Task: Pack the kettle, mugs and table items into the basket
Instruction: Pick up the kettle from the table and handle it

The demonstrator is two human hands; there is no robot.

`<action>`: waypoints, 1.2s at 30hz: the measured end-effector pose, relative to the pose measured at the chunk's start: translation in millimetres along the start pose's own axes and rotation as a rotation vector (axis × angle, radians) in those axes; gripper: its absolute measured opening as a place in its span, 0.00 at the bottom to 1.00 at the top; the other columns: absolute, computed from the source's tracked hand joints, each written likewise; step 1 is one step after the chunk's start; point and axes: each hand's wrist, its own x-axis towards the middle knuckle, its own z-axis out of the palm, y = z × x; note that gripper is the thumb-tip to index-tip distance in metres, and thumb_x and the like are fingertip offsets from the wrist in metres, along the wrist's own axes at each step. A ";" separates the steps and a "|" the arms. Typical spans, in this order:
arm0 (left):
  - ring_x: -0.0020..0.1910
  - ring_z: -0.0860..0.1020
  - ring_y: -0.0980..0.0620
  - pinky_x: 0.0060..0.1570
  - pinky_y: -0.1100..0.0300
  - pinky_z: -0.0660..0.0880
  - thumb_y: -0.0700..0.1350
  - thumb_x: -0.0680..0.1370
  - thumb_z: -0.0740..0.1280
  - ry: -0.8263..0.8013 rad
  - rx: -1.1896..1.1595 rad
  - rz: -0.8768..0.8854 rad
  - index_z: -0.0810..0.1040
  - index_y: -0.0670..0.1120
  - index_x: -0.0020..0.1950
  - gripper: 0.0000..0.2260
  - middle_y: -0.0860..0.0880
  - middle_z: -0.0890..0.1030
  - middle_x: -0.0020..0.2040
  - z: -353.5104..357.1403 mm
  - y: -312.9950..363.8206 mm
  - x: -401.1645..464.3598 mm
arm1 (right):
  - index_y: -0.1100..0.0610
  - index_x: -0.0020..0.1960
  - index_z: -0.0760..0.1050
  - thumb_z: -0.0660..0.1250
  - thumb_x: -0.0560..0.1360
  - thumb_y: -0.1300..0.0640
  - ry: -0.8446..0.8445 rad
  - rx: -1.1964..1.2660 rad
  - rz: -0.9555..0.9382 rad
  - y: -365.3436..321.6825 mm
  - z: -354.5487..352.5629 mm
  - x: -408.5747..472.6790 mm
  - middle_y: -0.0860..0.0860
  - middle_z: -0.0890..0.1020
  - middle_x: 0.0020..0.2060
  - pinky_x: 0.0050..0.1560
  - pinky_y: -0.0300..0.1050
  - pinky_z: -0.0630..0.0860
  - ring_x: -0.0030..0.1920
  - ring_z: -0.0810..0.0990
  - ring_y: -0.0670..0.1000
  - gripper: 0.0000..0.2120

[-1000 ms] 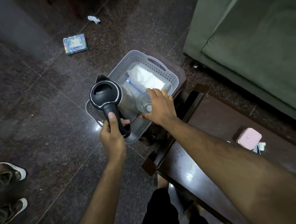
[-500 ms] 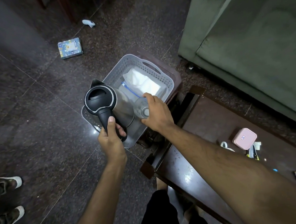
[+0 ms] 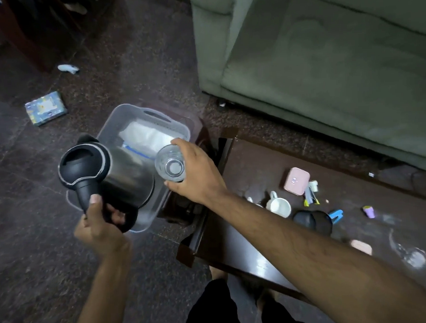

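My left hand grips the black handle of a steel kettle with a black lid, held over the near end of a grey perforated basket. My right hand holds a clear drinking glass above the basket's right side, next to the kettle. A white cloth or bag lies inside the basket. On the dark wooden table to the right stand a white mug, a black round item, a pink box and another clear glass.
The basket sits on a low dark stool beside the table's end. A green sofa fills the upper right. A small blue box and a pale scrap lie on the dark stone floor. Small clips and a purple piece lie scattered on the table.
Both hands have risen, lifting the kettle and the glass higher above the basket. The view has swung right, and more of the table with its items shows.
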 end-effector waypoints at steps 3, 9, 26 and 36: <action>0.22 0.64 0.54 0.28 0.58 0.61 0.52 0.74 0.67 -0.080 0.035 -0.002 0.69 0.45 0.33 0.15 0.54 0.70 0.23 8.0 5.6 -20.7 | 0.55 0.74 0.67 0.83 0.62 0.52 0.074 0.009 0.020 14.4 -28.4 -20.8 0.53 0.76 0.67 0.69 0.47 0.71 0.66 0.75 0.55 0.44; 0.24 0.67 0.57 0.30 0.55 0.71 0.52 0.80 0.62 -0.296 0.201 -0.128 0.71 0.46 0.32 0.18 0.55 0.69 0.21 27.6 4.6 -60.2 | 0.51 0.75 0.64 0.82 0.63 0.51 0.204 0.000 0.133 64.2 -79.6 -81.7 0.49 0.74 0.69 0.70 0.44 0.69 0.68 0.73 0.52 0.45; 0.17 0.66 0.52 0.20 0.58 0.56 0.51 0.70 0.70 -0.985 0.460 -0.016 0.76 0.41 0.29 0.16 0.45 0.69 0.19 97.3 -57.6 -271.4 | 0.50 0.74 0.66 0.82 0.63 0.52 0.597 -0.003 0.616 257.7 -200.3 -298.8 0.46 0.75 0.69 0.66 0.36 0.66 0.68 0.71 0.48 0.44; 0.17 0.64 0.57 0.21 0.54 0.57 0.39 0.66 0.67 -1.187 0.723 0.013 0.73 0.36 0.26 0.10 0.47 0.68 0.16 106.4 -52.0 -365.1 | 0.51 0.72 0.67 0.83 0.61 0.56 0.629 0.027 0.754 350.2 -211.8 -350.4 0.49 0.76 0.65 0.65 0.44 0.74 0.64 0.76 0.52 0.43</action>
